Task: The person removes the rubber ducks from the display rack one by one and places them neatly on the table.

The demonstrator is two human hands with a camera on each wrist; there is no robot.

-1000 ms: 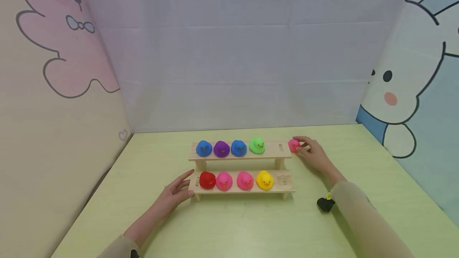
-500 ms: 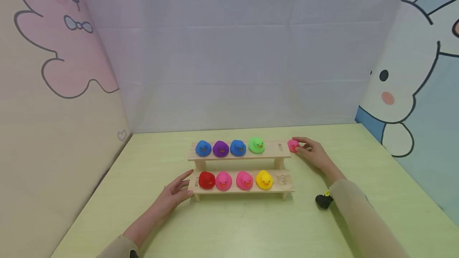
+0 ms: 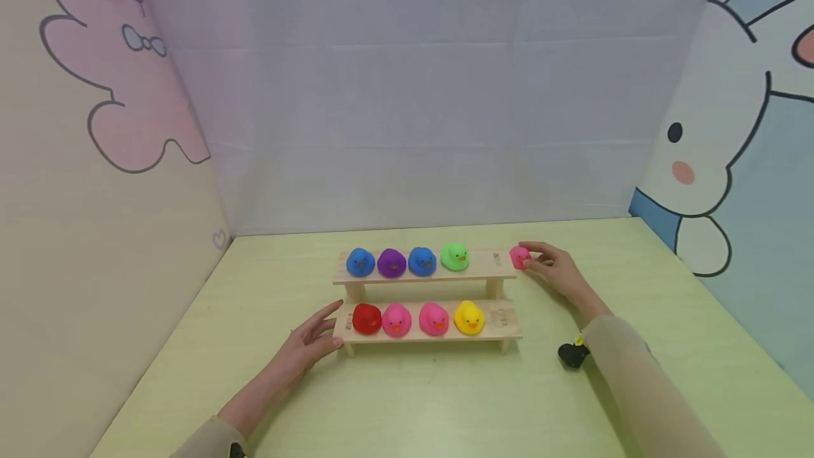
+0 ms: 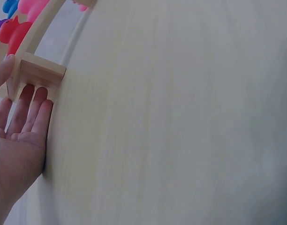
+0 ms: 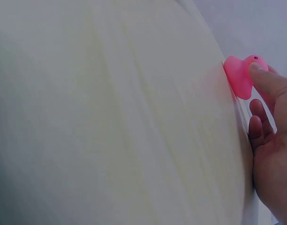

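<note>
My right hand [image 3: 555, 271] pinches a pink rubber duck [image 3: 518, 257] just off the right end of the two-tier wooden stand [image 3: 420, 331]. In the right wrist view the thumb presses the duck [image 5: 238, 77], whose base is right at the tabletop. My left hand [image 3: 311, 338] rests at the left end of the stand's lower tier, fingers mostly straight. The left wrist view has its thumb at the board's edge and the other fingers reaching beside the wooden leg [image 4: 40, 70]. On the upper tier sit blue, purple and green ducks; a red duck [image 3: 367, 319], pink ducks and a yellow duck [image 3: 469, 317] line the lower one.
A black duck [image 3: 573, 355] with a yellow bit lies on the pale table [image 3: 394, 408], beside the right sleeve [image 3: 636, 373]. A white curtain [image 3: 407, 90] closes off the back, and panels with cartoon animals stand at both sides.
The view has shifted slightly. Both hands keep their places, the right one still pinching the pink rubber duck, and the ducks on the stand have not moved.
</note>
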